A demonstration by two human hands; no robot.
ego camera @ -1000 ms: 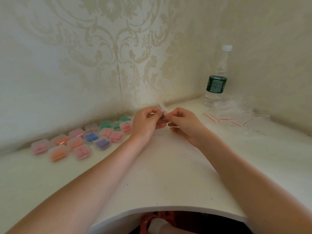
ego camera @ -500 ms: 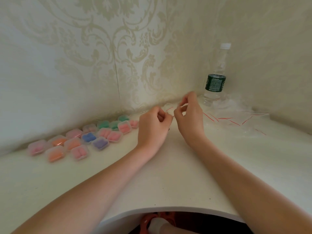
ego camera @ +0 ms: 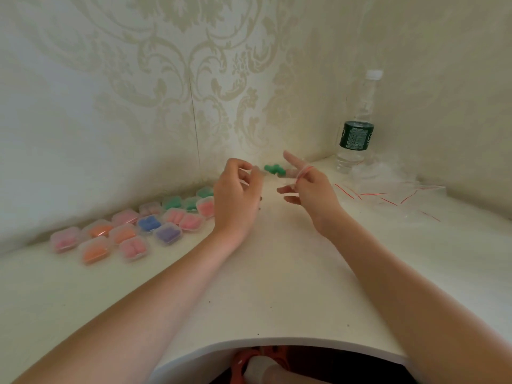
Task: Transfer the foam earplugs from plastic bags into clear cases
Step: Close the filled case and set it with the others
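The water bottle standing upright in the far corner wears a dark green label with pale print on it, but the lettering is too small and soft to read, and nothing else on the white desk carries any writing. Between the two raised hands, a pair of green foam earplugs sits in the air near the wall, blurred, their long axis running roughly side to side and tilted slightly down toward the right; they look stubby and rounded, a saturated teal green. The right hand pinches a clear plastic bag with a thin red strip along its edge, the index finger pointing up and away while the thumb and other fingers curl around the film; whether the earplugs are inside the bag or just beside it I cannot tell. The left hand hovers just to the left of them with fingers curled inward, thumb and fingertips nearly meeting, and I cannot tell whether it is holding anything. To the left, along the wall, lie the filled clear cases, small square boxes with rounded corners, holding pink, orange, blue, purple and green plugs, packed close and touching one another in loose rows. On the right, near the bottle, a heap of empty bags lies crumpled, their red strips pointing every which way.
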